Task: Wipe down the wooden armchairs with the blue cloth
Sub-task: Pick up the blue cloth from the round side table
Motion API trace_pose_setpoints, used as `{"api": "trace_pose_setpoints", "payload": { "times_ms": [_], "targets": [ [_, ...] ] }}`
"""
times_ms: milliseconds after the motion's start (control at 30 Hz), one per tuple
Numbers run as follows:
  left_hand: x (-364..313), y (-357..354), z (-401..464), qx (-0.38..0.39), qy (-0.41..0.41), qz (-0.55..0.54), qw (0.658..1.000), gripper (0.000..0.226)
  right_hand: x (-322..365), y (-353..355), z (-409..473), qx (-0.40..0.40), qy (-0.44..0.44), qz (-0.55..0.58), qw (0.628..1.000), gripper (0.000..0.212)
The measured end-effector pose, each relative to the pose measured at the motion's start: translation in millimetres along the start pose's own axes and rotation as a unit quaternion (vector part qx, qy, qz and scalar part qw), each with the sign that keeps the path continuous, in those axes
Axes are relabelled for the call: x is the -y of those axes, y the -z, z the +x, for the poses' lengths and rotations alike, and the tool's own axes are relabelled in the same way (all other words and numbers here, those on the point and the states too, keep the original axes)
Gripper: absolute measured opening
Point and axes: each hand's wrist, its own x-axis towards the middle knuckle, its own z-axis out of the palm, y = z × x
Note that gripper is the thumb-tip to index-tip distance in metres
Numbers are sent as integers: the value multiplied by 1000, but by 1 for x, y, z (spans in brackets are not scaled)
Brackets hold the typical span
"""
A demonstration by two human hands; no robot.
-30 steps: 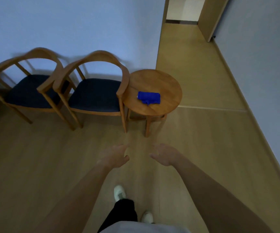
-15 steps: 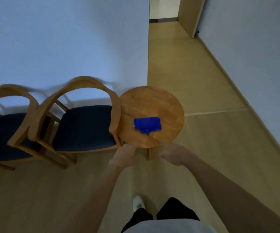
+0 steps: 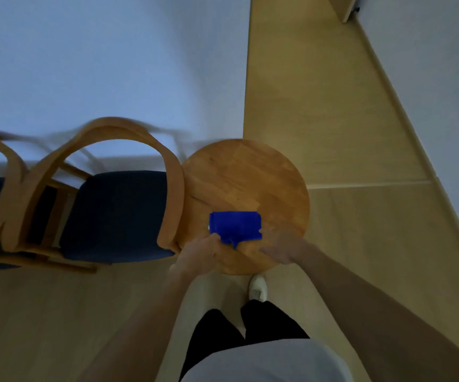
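Left hand: the left hand (image 3: 203, 253) is at the near left corner of the blue cloth (image 3: 236, 226), fingertips touching its edge; motion blur hides whether they have pinched it, so its grip cannot be told.
Right hand: the right hand (image 3: 282, 248) sits at the cloth's near right corner, fingers loosely bent, touching or just beside the edge; no clear hold shows.
Blue cloth: folded in a neat block, lying on the near half of the round counter (image 3: 250, 175).
Step in hand: by my reading, picking up the cloth; no wiping has begun.
Doing it well: gather all the folded layers in one hand so the block lifts whole and gives a thick pad.
Armchairs: the near armchair (image 3: 129, 150) stands just left of the counter, its arm touching or almost touching the rim; the second armchair (image 3: 0, 166) is further left.
Next reach: probably that curved arm.
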Motion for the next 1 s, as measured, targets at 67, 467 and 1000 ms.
{"api": "trace_pose_setpoints", "payload": {
  "times_ms": [67,467,1000],
  "targets": [
    [6,4,17,8,25,-37,999,34,-4,13,25,-1,-6,3,1000,60],
    [81,-30,168,143,133,-74,978,56,-12,9,184,65,-52,19,996,75],
    [88,-93,216,5,17,60,998,49,-21,-55,238,-81,-105,107,985,65]
  ]
}}
